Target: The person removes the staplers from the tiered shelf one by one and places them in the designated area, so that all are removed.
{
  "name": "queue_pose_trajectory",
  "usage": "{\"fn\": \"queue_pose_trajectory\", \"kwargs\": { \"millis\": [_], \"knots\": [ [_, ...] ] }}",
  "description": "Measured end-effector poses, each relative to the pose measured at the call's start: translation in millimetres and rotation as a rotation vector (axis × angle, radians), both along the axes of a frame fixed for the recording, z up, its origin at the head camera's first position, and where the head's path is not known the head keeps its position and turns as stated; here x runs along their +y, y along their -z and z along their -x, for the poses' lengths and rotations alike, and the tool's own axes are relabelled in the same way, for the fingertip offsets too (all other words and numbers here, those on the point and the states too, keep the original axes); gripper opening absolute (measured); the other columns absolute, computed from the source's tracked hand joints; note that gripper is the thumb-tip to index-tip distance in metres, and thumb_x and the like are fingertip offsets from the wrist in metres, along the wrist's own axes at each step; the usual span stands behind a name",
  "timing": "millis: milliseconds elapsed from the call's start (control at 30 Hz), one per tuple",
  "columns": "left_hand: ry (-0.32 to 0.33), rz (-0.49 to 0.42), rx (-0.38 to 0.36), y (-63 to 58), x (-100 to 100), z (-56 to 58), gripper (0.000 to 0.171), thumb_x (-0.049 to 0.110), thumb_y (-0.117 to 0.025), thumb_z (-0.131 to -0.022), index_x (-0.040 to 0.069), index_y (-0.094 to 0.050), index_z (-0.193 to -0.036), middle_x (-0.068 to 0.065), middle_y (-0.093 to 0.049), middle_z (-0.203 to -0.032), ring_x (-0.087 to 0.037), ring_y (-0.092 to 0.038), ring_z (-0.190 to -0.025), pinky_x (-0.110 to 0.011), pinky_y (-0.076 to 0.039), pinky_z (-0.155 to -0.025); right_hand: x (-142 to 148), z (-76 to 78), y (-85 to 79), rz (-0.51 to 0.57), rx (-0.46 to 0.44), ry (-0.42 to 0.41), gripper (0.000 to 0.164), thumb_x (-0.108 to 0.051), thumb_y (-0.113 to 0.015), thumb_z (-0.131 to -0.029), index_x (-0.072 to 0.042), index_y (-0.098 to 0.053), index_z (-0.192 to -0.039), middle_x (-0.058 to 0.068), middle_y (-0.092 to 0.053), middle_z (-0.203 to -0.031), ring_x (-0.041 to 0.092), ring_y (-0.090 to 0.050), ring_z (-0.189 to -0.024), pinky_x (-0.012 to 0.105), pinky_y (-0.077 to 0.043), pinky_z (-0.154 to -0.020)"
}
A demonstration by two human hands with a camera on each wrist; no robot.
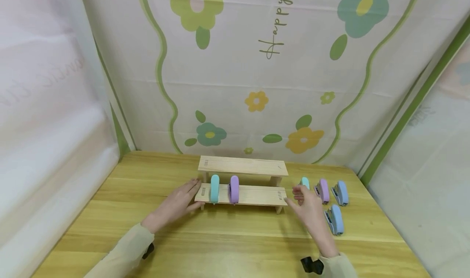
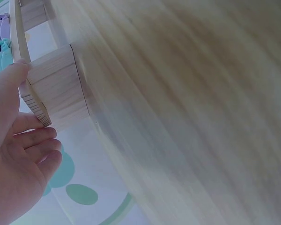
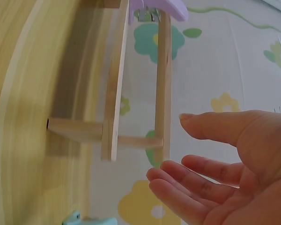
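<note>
A two-tier wooden shelf (image 1: 253, 191) stands on the table. My left hand (image 1: 180, 200) grips the left end of its lower board, thumb at the front corner and fingers at the back, as the left wrist view shows. On that board sit a turquoise stapler (image 1: 214, 188) and a purple stapler (image 1: 233, 189), side by side toward the left. My right hand (image 1: 309, 206) hovers just off the board's right end, with fingers slightly bent and nothing between them and the thumb. Behind its fingers, a second turquoise stapler (image 1: 304, 182) is partly hidden.
Right of the shelf, on the table (image 1: 235, 245), stand another purple stapler (image 1: 323, 190), a blue stapler (image 1: 341, 193) and a second blue stapler (image 1: 335, 219) nearer the front. The shelf's bare upper board (image 1: 242, 165) lies behind the lower one. A flowered curtain (image 1: 227, 74) hangs at the back.
</note>
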State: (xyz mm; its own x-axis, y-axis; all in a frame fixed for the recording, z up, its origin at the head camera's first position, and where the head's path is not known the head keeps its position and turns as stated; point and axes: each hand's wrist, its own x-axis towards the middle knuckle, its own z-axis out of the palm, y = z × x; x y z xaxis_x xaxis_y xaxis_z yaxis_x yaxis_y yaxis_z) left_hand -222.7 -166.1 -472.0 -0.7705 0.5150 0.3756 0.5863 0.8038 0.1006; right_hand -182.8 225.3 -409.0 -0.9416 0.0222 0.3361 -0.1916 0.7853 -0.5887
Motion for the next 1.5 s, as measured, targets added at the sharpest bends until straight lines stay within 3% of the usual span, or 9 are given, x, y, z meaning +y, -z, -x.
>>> {"fn": "queue_pose_trajectory", "kwargs": {
  "millis": [200, 433, 867, 1167, 1500],
  "knots": [
    [0.000, -0.012, 0.000, -0.9, -1, -1.4, 0.073, 0.038, -0.072, -0.089, -0.010, -0.049, -0.139, -0.027, -0.053, -0.143, -0.040, -0.054, -0.131, -0.050, -0.050, -0.108, -23, 4.1, 1.9, 0.045, -0.015, -0.056, 0.036, -0.012, -0.078, -0.085, 0.004, -0.064, -0.113, 0.023, -0.071, -0.108, 0.035, -0.071, -0.095, 0.045, -0.063, -0.083],
    [-0.008, -0.006, -0.028, -1.3, 0, -2.1, 0.074, 0.039, -0.071, -0.090, -0.010, -0.048, -0.140, -0.027, -0.051, -0.145, -0.040, -0.052, -0.134, -0.050, -0.048, -0.110, -47, 7.5, 6.7, 0.070, 0.028, -0.118, 0.033, -0.010, -0.081, -0.081, 0.002, -0.066, -0.108, 0.021, -0.072, -0.100, 0.031, -0.072, -0.088, 0.042, -0.064, -0.078],
    [-0.014, -0.017, -0.036, -1.6, 1, -1.6, 0.074, 0.040, -0.070, -0.091, -0.010, -0.048, -0.141, -0.027, -0.050, -0.145, -0.040, -0.052, -0.134, -0.050, -0.048, -0.110, -89, 10.5, 9.9, 0.126, -0.031, -0.200, 0.034, -0.012, -0.081, -0.082, 0.002, -0.065, -0.109, 0.020, -0.072, -0.101, 0.031, -0.072, -0.089, 0.041, -0.064, -0.078],
    [-0.020, -0.013, -0.043, -1.9, 1, -1.0, 0.074, 0.041, -0.069, -0.092, -0.009, -0.047, -0.141, -0.027, -0.051, -0.145, -0.039, -0.052, -0.134, -0.049, -0.048, -0.110, -110, 17.5, 16.5, 0.137, -0.004, -0.266, 0.038, -0.013, -0.082, -0.080, 0.005, -0.064, -0.109, 0.021, -0.072, -0.099, 0.031, -0.072, -0.087, 0.040, -0.065, -0.075],
    [-0.008, -0.006, -0.004, -1.0, 1, -1.3, 0.072, 0.037, -0.072, -0.090, -0.011, -0.050, -0.138, -0.028, -0.053, -0.142, -0.040, -0.055, -0.131, -0.050, -0.051, -0.106, -122, 22.9, 21.0, 0.150, -0.030, -0.307, 0.042, -0.015, -0.083, -0.080, 0.006, -0.062, -0.110, 0.021, -0.072, -0.099, 0.033, -0.072, -0.088, 0.043, -0.064, -0.075]
  ]
}}
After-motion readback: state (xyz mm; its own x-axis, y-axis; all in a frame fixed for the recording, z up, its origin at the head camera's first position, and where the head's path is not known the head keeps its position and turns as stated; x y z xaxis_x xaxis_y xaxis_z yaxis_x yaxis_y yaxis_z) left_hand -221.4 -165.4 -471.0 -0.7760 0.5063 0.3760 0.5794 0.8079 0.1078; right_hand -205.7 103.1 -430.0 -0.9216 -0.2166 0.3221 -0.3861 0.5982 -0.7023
